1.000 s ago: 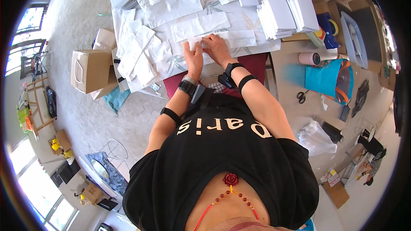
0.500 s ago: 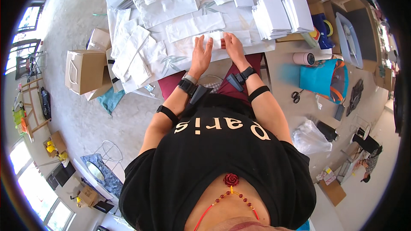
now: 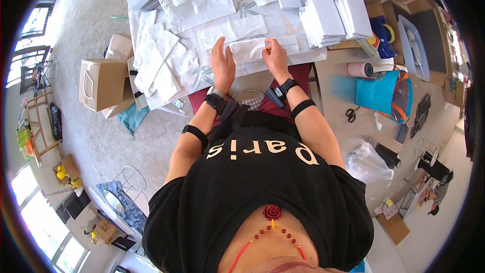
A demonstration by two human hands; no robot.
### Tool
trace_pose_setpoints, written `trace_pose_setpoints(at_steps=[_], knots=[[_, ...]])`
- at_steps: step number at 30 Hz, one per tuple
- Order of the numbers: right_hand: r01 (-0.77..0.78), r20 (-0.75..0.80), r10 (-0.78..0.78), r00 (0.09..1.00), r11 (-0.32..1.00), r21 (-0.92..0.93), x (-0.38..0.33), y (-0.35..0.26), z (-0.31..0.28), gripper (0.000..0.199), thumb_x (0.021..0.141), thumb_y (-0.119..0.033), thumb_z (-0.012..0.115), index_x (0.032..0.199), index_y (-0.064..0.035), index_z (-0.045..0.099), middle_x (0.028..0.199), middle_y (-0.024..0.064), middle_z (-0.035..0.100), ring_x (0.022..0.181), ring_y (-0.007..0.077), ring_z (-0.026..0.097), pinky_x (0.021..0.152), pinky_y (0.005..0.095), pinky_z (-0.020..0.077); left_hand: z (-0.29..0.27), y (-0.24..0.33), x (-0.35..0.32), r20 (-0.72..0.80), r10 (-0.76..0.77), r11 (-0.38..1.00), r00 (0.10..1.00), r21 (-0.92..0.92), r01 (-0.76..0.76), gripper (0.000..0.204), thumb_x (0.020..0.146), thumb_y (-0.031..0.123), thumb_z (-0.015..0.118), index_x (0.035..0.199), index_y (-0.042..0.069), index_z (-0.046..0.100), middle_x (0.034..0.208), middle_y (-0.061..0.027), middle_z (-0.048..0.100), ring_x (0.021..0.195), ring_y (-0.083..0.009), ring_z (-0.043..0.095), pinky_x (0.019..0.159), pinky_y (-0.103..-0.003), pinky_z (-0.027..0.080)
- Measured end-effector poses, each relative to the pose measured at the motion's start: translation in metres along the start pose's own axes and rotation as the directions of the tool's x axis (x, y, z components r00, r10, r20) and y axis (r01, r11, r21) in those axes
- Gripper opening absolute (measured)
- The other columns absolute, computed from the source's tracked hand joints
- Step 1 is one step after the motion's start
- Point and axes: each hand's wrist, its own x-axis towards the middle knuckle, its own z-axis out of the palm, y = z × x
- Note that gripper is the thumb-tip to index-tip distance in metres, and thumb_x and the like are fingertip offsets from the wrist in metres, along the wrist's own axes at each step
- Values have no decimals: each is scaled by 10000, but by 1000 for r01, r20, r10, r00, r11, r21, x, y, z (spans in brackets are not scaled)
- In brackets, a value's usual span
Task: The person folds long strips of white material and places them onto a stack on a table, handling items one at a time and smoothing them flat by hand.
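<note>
Over on the left, daylight glares white through the windows (image 3: 24,194); underfoot, the floor (image 3: 93,139) is mottled grey.

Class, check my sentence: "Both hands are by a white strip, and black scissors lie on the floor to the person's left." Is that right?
One detail is wrong: the head view shows the black scissors on the floor to the right. The left hand and right hand are indeed by a white strip.

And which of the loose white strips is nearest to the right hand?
The long strip that runs from beside the left hand to past the right hand, which overlaps it in view; the other strips lie farther back or left.
</note>
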Motion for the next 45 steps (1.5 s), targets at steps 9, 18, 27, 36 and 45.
trace_pose_setpoints(at_steps=[9, 18, 27, 36, 45], knots=[[-6, 2, 6, 1000, 1000, -14, 1, 1, 0, 356, 857, -52, 687, 1200, 3, 608, 861, 161, 723, 812, 354, 712, 749, 438, 557, 12, -7, -13, 489, 232, 814, 841, 376, -443, 826, 969, 464, 616, 1605, 63, 275, 1691, -115, 223, 1575, -273, 159, 1260, -528, 115], [373, 77, -365, 928, 900, -225, -5, -33, -4, 185, 867, 2, 598, 1051, -20, 605, 1034, 176, 615, 997, 383, 612, 870, 459, 520, 16, -19, -14, 503, 208, 817, 839, 383, -432, 830, 966, 491, 605, 1611, 90, 271, 1699, -107, 206, 1578, -269, 152, 1255, -541, 89], [349, 127, -337, 933, 933, -91, -9, -13, 16, 88, 915, -32, 584, 987, -6, 627, 999, 187, 618, 981, 386, 605, 877, 460, 510, 22, -3, 45, 191, 342, 904, 920, 200, -378, 276, 867, 50, 632, 1138, 45, 680, 1142, -125, 659, 1119, -335, 590, 1001, -495, 435], [342, 226, -308, 924, 930, -131, -6, -13, 17, 145, 881, -17, 559, 995, 7, 645, 1059, 204, 622, 1031, 389, 605, 902, 452, 520, 82, -9, 99, 443, 317, 826, 839, 305, -474, 125, 879, 182, 652, 866, 57, 652, 917, -143, 661, 928, -358, 657, 809, -475, 540], [333, 179, -313, 933, 938, -94, -7, -14, 16, 97, 899, -52, 601, 988, -20, 625, 994, 171, 608, 1001, 371, 600, 881, 450, 513, 98, -20, 112, 381, 173, 866, 908, 380, -324, 151, 844, 206, 656, 861, 56, 653, 881, -152, 683, 860, -360, 680, 768, -473, 544]])
